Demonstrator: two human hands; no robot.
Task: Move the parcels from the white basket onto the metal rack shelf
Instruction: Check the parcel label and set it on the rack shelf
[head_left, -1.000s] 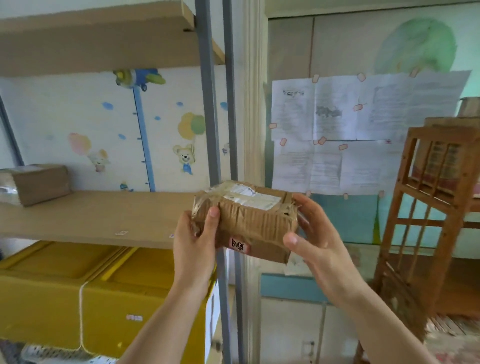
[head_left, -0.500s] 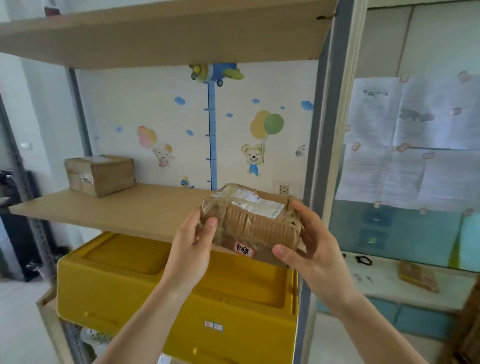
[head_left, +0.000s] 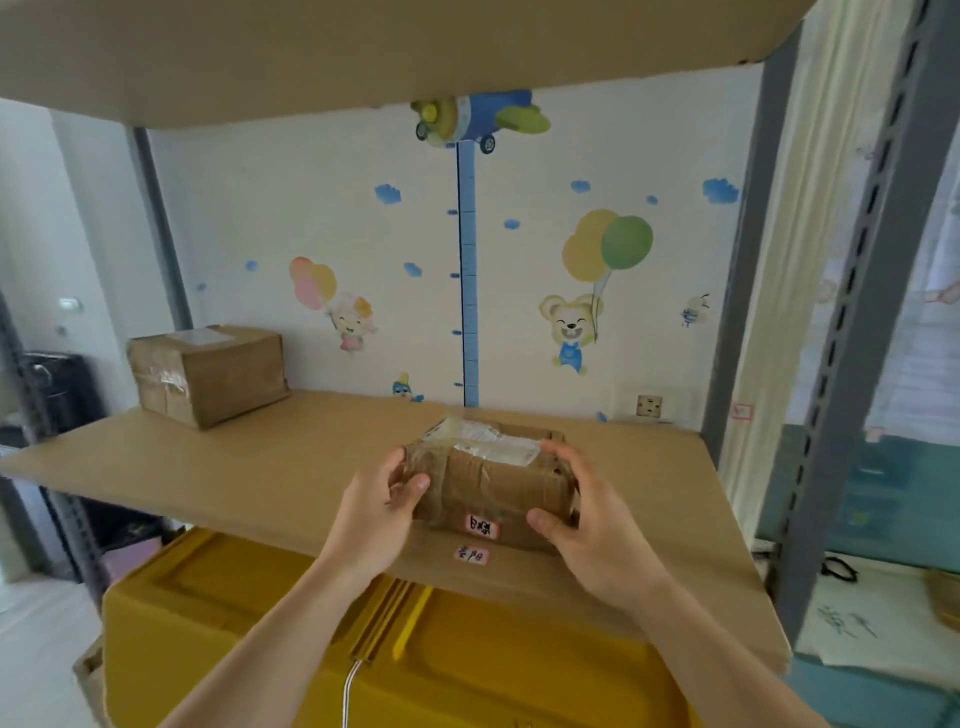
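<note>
A small taped cardboard parcel (head_left: 488, 480) with a white label on top and a pink tag on its front sits low over the front of the rack's cardboard-covered shelf (head_left: 291, 467). My left hand (head_left: 382, 512) grips its left end and my right hand (head_left: 587, 525) grips its right end. Whether its base touches the shelf I cannot tell. A second, larger parcel (head_left: 208, 374) stands at the shelf's back left. A pink tag (head_left: 471, 555) is stuck to the shelf just in front of the held parcel. The white basket is out of view.
Grey metal uprights (head_left: 852, 332) frame the rack on the right, and an upper shelf (head_left: 363, 47) hangs overhead. Yellow boxes (head_left: 467, 665) fill the level below. A wall with cartoon stickers lies behind the rack.
The view swung left onto the rack. Both hands carried the parcel forward and down from in front of the rack post to the front of the shelf.
</note>
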